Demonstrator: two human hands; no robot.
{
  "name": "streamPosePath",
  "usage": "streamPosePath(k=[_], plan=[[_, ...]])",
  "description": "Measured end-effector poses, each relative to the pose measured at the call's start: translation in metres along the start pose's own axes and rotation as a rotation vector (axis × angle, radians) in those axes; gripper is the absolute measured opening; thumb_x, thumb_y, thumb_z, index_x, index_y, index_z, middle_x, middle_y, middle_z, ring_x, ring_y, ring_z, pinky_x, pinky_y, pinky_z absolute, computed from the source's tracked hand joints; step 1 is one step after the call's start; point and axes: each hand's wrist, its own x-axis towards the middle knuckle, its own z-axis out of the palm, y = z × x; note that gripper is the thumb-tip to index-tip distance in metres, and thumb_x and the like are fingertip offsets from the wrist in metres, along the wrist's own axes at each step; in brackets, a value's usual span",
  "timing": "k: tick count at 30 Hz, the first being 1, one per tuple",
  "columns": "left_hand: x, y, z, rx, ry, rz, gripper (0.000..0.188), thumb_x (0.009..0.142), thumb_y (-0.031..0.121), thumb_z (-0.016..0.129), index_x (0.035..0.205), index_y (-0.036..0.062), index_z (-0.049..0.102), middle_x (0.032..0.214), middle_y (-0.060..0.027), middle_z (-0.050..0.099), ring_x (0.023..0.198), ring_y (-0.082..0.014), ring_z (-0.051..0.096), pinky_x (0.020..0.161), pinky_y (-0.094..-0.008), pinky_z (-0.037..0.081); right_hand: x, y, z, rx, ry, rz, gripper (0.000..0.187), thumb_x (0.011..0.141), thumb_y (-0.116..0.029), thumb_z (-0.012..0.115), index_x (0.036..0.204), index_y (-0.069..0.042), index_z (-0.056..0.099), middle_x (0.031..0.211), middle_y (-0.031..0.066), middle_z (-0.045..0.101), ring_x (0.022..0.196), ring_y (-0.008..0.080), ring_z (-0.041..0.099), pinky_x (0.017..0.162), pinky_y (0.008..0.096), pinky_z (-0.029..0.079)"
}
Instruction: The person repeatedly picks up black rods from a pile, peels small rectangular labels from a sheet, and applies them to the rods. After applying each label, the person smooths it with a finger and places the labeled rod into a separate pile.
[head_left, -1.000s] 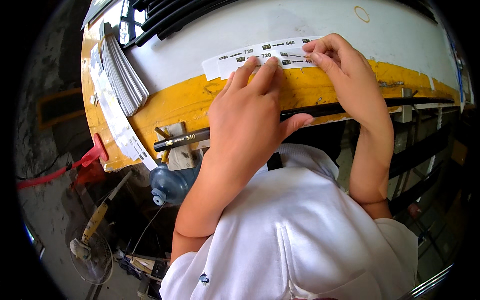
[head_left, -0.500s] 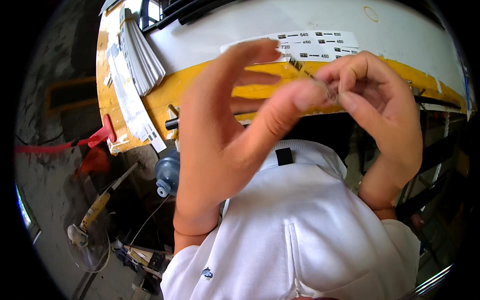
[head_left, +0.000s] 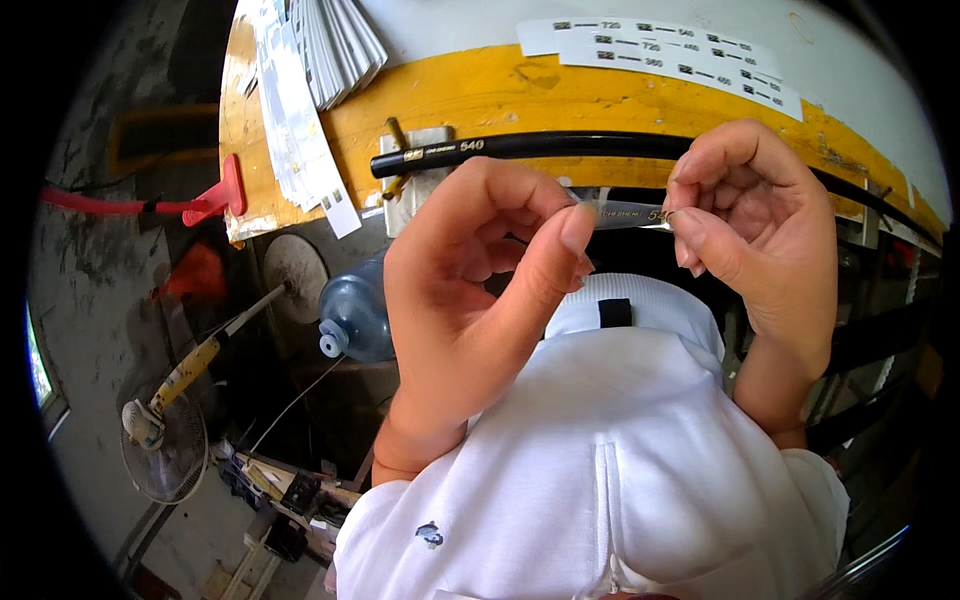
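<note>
Between my two hands a small clear label strip (head_left: 628, 215) with gold print is stretched out nearly level. My left hand (head_left: 470, 300) pinches its left end between thumb and forefinger. At the other end, the thumb and fingertips of my right hand (head_left: 765, 225) grip the strip, the remaining fingers curled. Just beyond lies a long black tube (head_left: 570, 146) along the front of the yellow-edged bench, with gold print near its left end. My right fingers cover part of that tube.
White sheets of printed labels (head_left: 650, 55) lie on the bench (head_left: 480, 90). Fanned stacks of label strips (head_left: 335, 50) and a pink-red clamp handle (head_left: 220, 195) are at its left. Below stand a blue water bottle (head_left: 355, 310) and a fan (head_left: 170, 440).
My left fingers, spread before, have come together on the strip. The strip has gone from slanted and partly covered to stretched level. The view has shifted, and the black tube now shows.
</note>
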Motion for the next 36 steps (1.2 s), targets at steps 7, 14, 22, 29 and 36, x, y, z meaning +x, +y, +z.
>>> streamPosePath(k=[7, 14, 22, 29, 36], plan=[[-0.013, -0.016, -0.029, 0.319, 0.111, 0.246, 0.013, 0.084, -0.004, 0.073, 0.085, -0.0017, 0.061, 0.074, -0.0045, 0.06, 0.062, -0.0087, 0.055, 0.056, -0.0216, 0.045, -0.004, 0.013, 0.033, -0.077, 0.043, 0.0, 0.013, 0.084, 0.008, 0.063, 0.091, -0.001, 0.056, 0.087, 0.0085, 0.058, 0.065, 0.0088, 0.054, 0.058, 0.0196, 0.044], [-0.014, -0.019, -0.056, 0.288, 0.158, 0.238, 0.014, 0.087, 0.001, 0.071, 0.088, -0.0005, 0.057, 0.076, -0.0036, 0.056, 0.062, -0.0084, 0.049, 0.058, -0.0206, 0.039, -0.002, 0.025, 0.055, -0.112, 0.075, -0.034, 0.019, 0.081, 0.003, 0.066, 0.096, -0.001, 0.056, 0.093, 0.0069, 0.056, 0.073, 0.0091, 0.05, 0.065, 0.0202, 0.04], [-0.011, -0.018, -0.063, 0.034, 0.136, 0.172, 0.023, 0.093, 0.018, 0.066, 0.093, 0.0, 0.052, 0.079, -0.0088, 0.057, 0.063, -0.0109, 0.053, 0.056, -0.0191, 0.041, 0.01, 0.024, 0.051, -0.527, -0.17, -0.213, 0.045, 0.06, -0.009, 0.078, 0.101, -0.004, 0.06, 0.105, 0.0053, 0.057, 0.08, 0.0109, 0.046, 0.07, 0.0233, 0.032], [-0.011, -0.016, -0.068, -0.002, 0.137, 0.092, 0.023, 0.094, 0.018, 0.065, 0.095, -0.0012, 0.052, 0.078, -0.01, 0.057, 0.061, -0.0112, 0.053, 0.053, -0.0192, 0.043, 0.012, 0.015, 0.062, -0.484, -0.171, -0.228, 0.038, 0.064, -0.02, 0.08, 0.093, -0.006, 0.06, 0.104, 0.007, 0.055, 0.086, 0.0135, 0.048, 0.073, 0.026, 0.033], [-0.015, -0.019, -0.074, -0.031, 0.14, 0.09, 0.022, 0.094, 0.017, 0.065, 0.096, -0.001, 0.053, 0.079, -0.0098, 0.057, 0.063, -0.0109, 0.053, 0.053, -0.0193, 0.045, 0.009, 0.024, 0.069, -0.476, -0.14, -0.193, 0.02, 0.075, -0.015, 0.073, 0.085, -0.006, 0.058, 0.103, 0.0082, 0.054, 0.089, 0.0161, 0.049, 0.078, 0.0277, 0.035]])
